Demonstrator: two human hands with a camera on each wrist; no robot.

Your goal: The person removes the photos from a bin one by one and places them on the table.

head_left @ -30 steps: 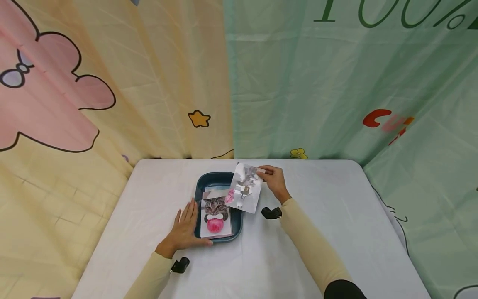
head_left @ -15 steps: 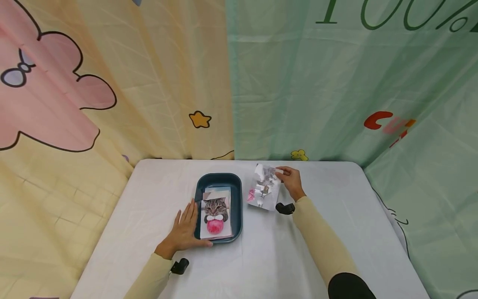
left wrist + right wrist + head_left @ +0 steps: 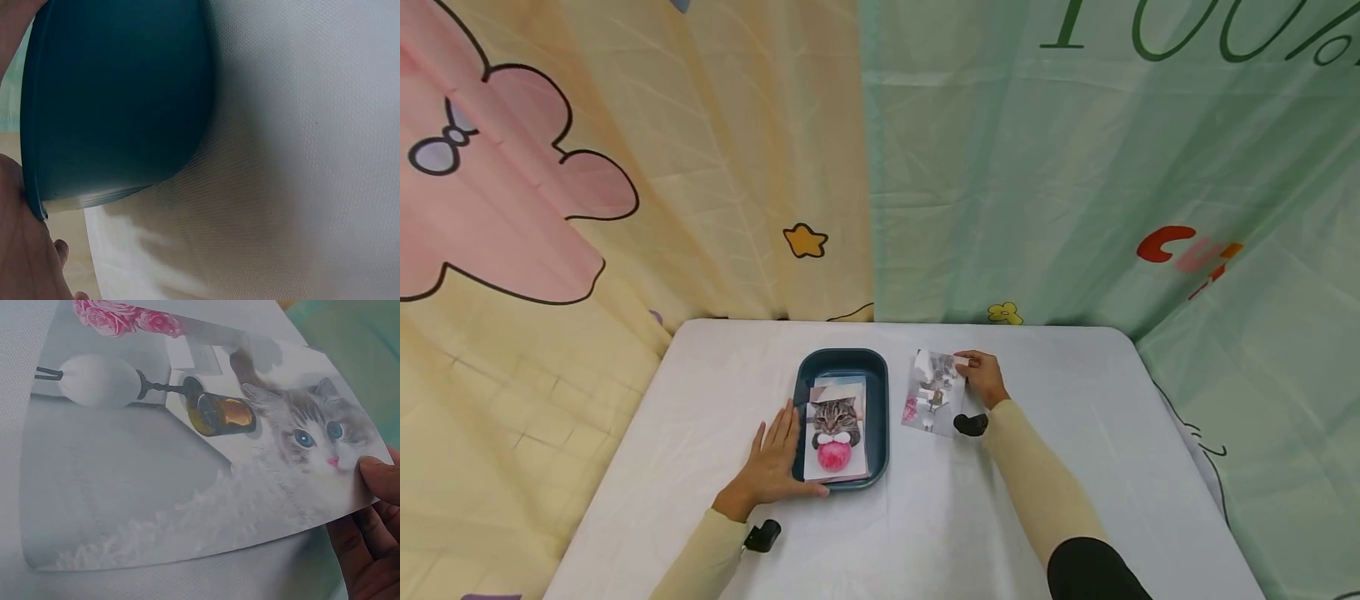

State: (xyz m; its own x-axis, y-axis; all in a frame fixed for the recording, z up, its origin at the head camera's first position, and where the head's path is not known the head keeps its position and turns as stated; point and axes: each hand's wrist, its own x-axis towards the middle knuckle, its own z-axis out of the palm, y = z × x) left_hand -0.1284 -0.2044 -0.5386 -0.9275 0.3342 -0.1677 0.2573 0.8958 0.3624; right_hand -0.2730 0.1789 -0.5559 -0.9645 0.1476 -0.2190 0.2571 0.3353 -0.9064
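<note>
Glossy photo print (image 3: 934,392), showing a white-grey cat, now lies low over the white table (image 3: 1075,467) just right of the teal tray (image 3: 878,392); a second ago it was held above the tray's far right corner, so it has been carried clear of the tray and lowered. Right hand (image 3: 983,377) pinches the print's far right corner, thumb (image 3: 375,478) on top. Print's long axis runs near to far, cat's head at the far end. Left hand (image 3: 772,458) rests flat, fingers straight, against the tray's left wall, unmoved. Second cat photo (image 3: 835,433) remains in the tray.
</note>
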